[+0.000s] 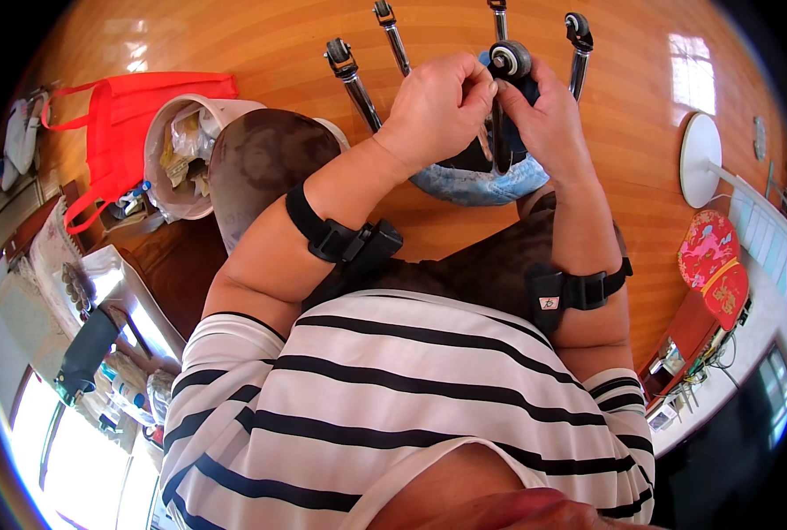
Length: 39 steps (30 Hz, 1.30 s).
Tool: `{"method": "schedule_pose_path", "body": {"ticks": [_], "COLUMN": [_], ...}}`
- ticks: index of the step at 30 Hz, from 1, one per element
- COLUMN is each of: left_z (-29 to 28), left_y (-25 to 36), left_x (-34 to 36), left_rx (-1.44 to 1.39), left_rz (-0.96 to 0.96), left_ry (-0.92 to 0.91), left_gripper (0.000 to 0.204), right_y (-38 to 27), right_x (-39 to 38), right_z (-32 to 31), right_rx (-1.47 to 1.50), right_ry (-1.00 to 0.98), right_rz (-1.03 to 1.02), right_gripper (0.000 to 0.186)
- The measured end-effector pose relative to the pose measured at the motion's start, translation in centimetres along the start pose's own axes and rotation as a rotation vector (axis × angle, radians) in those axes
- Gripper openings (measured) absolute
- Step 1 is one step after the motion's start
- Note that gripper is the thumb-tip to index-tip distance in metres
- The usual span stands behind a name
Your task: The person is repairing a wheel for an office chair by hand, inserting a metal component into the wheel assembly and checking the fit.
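Note:
Several chrome legs tipped with caster wheels point up and away in front of me. My left hand point(451, 102) is closed in a pinch beside the nearest caster wheel point(510, 60); whatever lies between its fingertips is too small to make out. Wrapped around the caster from the other side is my right hand point(548, 119), its thumb near the left fingertips. Below both hands runs a dark, shiny leg point(501, 141). Light blue plastic sheeting point(486, 185) covers the part between my knees. Another chrome leg with a caster point(353, 84) stands left of my hands.
To my left are a white bin point(157, 168) holding plastic bags and scraps, and a red bag point(120, 124). A round white base point(700, 159) and a red patterned seat point(711, 261) stand right. Each forearm wears a black strapped device point(345, 240).

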<state>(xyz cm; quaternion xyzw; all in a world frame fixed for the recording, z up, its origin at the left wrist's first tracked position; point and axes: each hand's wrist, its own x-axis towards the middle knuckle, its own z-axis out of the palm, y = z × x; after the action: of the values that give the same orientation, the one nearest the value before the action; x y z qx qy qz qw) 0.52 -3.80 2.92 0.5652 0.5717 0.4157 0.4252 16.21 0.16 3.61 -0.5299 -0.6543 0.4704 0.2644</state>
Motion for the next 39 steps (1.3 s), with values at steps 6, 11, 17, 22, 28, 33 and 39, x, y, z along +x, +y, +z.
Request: {"method": "schedule_pose_path", "body": {"ticks": [6, 11, 17, 22, 28, 33, 39], "left_z": [-1.0, -0.7, 0.0, 0.2, 0.0, -0.2, 0.2], "left_y": [-0.5, -2.6, -2.5, -1.9, -2.6, -3.3, -2.8], "left_x": [0.5, 1.4, 1.6, 1.6, 1.8, 2.2, 2.4], "left_rx": [0.005, -0.201, -0.296, -0.214, -0.208, -0.207, -0.707], "left_rz": [-0.093, -0.171, -0.13, -0.072, -0.069, -0.105, -0.279], "left_ry": [-0.019, 0.066, 0.039, 0.074, 0.117, 0.16, 0.035], "left_gripper": [0.016, 0.017, 0.015, 0.014, 0.014, 0.018, 0.018], "right_y": [0.3, 0.0, 0.3, 0.2, -0.2, -0.4, -0.1], "right_x": [0.1, -0.1, -0.1, -0.2, -0.2, -0.3, -0.1], "right_z": [0.0, 0.1, -0.1, -0.1, -0.1, -0.2, -0.1], "right_rx": [0.095, 0.228, 0.28, 0.282, 0.315, 0.375, 0.371], "right_ry": [-0.028, -0.044, -0.068, -0.067, -0.086, -0.092, -0.119], "right_rz": [0.01, 0.107, 0.15, 0.167, 0.179, 0.204, 0.179], "right_gripper": [0.03, 0.029, 0.032, 0.033, 0.032, 0.03, 0.03]}}
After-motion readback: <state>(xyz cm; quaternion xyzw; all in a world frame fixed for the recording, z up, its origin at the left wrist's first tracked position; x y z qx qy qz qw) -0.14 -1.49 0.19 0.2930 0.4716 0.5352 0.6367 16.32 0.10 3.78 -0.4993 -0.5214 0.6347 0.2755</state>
